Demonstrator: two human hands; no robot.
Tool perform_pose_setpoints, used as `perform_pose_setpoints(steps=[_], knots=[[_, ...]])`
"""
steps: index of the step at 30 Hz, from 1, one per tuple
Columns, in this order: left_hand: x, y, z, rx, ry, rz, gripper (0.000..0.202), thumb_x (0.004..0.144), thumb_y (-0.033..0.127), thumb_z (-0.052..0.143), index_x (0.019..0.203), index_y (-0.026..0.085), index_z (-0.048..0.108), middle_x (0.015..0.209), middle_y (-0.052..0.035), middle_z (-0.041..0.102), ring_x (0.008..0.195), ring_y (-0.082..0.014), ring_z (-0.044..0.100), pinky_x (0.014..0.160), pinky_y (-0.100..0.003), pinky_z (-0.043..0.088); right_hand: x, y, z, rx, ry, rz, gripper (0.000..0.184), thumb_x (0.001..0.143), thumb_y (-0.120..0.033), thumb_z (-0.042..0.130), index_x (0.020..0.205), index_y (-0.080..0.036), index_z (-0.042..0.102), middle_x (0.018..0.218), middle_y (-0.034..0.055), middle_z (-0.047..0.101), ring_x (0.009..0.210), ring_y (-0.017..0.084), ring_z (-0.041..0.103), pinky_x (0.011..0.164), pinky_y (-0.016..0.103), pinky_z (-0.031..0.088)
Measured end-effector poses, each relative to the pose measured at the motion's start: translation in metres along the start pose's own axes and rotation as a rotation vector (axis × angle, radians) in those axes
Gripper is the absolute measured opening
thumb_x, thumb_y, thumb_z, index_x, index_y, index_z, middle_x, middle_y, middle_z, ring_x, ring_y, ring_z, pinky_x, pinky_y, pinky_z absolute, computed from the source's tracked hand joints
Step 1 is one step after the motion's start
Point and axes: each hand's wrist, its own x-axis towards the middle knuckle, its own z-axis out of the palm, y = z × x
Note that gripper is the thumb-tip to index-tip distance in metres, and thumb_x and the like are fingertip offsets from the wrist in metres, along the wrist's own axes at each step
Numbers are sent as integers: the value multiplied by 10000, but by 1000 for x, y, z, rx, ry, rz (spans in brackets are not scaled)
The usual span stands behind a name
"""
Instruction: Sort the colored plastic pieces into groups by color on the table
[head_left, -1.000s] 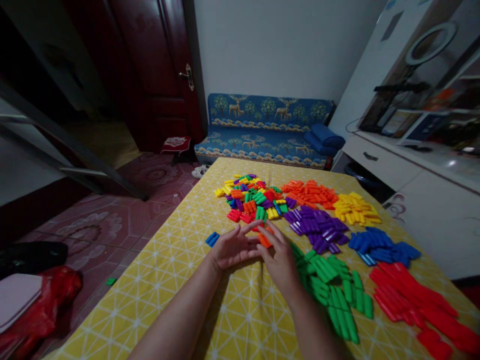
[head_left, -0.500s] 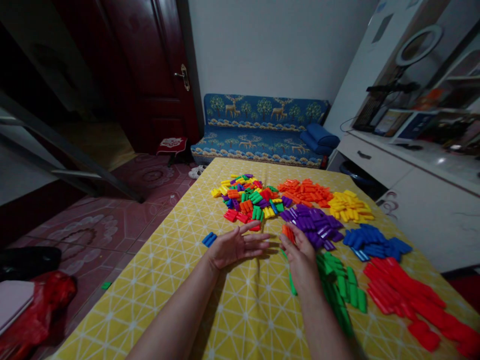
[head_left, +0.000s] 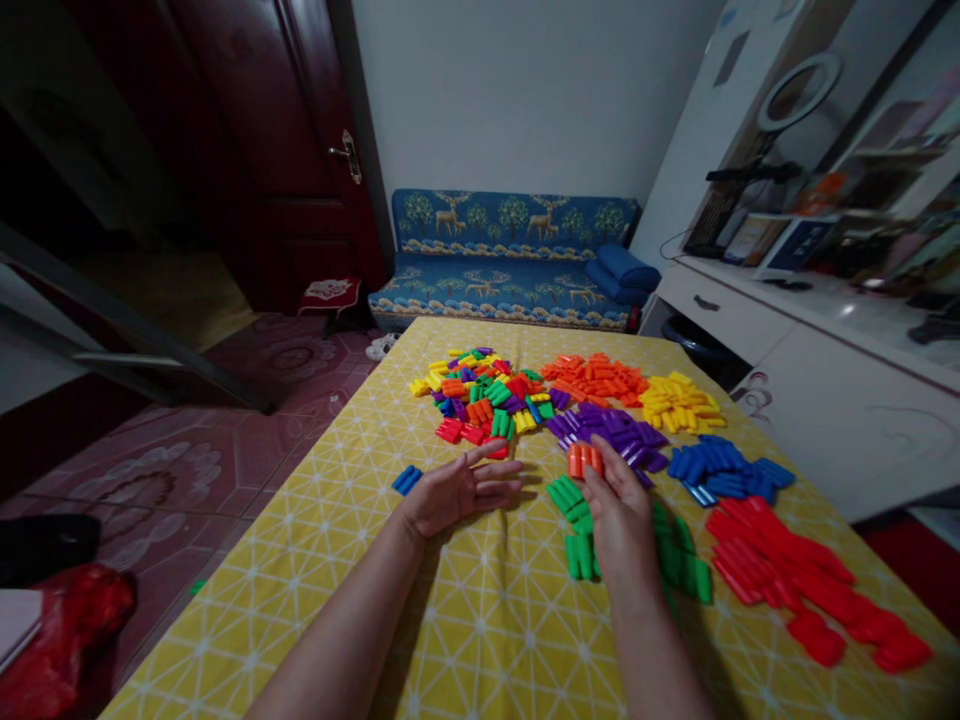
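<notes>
Between the thumb and fingers of my right hand (head_left: pixel 619 505) is an orange plastic building block (head_left: pixel 584 460) made of joined tubes. That hand hovers over the green blocks (head_left: pixel 581 555), partly hiding them, just in front of the purple pile (head_left: pixel 611 430). My left hand (head_left: pixel 461 490) is open, palm turned inward and fingers spread, holding nothing. It is close to a lone blue block (head_left: pixel 407 480) on its left and in front of the mixed-colour pile (head_left: pixel 487 395).
Orange (head_left: pixel 592 378), yellow (head_left: pixel 681 402), blue (head_left: pixel 724 467) and red (head_left: pixel 780 560) block piles lie along the table's right side. A yellow patterned cloth (head_left: pixel 300 580) covers the table. Behind stands a blue sofa (head_left: pixel 495 270); a white cabinet (head_left: pixel 810 380) is at right.
My right hand has turned and shifted right with the orange block, which now shows more fully. My left hand stays open, almost unmoved. The whole view has shifted slightly.
</notes>
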Motion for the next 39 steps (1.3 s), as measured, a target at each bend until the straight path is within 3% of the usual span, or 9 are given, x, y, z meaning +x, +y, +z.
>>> perform_pose_setpoints(steps=[6,13,17,20,23,26,30,33,39], knots=[[1,0,1,0,11,-1,584,969,483,421,1478,196,402,1512,-186,455,1347,-359,486,1168,-599,137,1,2,-1,6,3,-1,772,624,-403,843,1309,-178,569,1306,166,637,1210,310,610,1023,479,481],[1,0,3,-13,33,6,566,955,465,467,1451,193,436,1486,-191,486,1322,-359,512,1159,-605,159,0,-3,0,-335,-187,102,570,613,-451,823,1085,-154,705,956,135,761,742,240,715,512,257,510],[1,0,5,-10,41,9,570,950,475,479,1445,196,443,1475,-185,502,1315,-344,525,1167,-587,173,40,-12,6,-485,-315,132,358,572,-376,799,844,-149,748,620,42,706,478,148,598,417,214,414],[2,-2,4,11,30,23,553,948,479,490,1424,198,467,1465,-192,512,1316,-350,527,1165,-592,184,96,-24,11,-568,-215,51,254,525,-266,788,739,-142,730,506,7,637,401,122,531,409,220,404],[3,-4,3,55,43,33,499,945,434,524,1387,203,497,1457,-191,521,1309,-345,535,1154,-593,214,139,-32,15,-536,-52,-82,453,566,-248,759,1000,-126,715,799,79,738,578,155,641,523,253,491],[5,-7,5,106,81,19,472,926,391,580,1350,191,530,1427,-193,550,1265,-327,574,1128,-558,281,140,-23,19,-483,8,-257,590,641,-272,717,1203,-114,636,1125,164,705,836,203,694,742,348,555],[6,-11,8,165,188,10,334,848,384,693,1055,121,681,1068,-161,725,1031,-275,682,982,-441,448,88,19,33,-609,-241,-318,379,749,-247,616,1104,-137,688,1050,130,726,904,227,699,862,417,547],[7,-13,9,305,392,115,321,793,438,733,753,131,651,662,-41,639,673,-169,639,693,-298,481,55,48,51,-782,-411,-387,438,733,-104,572,1152,-163,684,1177,115,694,1118,238,641,999,439,499],[6,-10,11,893,836,491,389,828,482,647,613,164,583,552,24,504,541,-112,439,555,-247,329,32,58,83,-1163,-507,-465,681,690,-9,631,1348,-178,585,1502,148,443,1381,305,432,1123,463,403]])
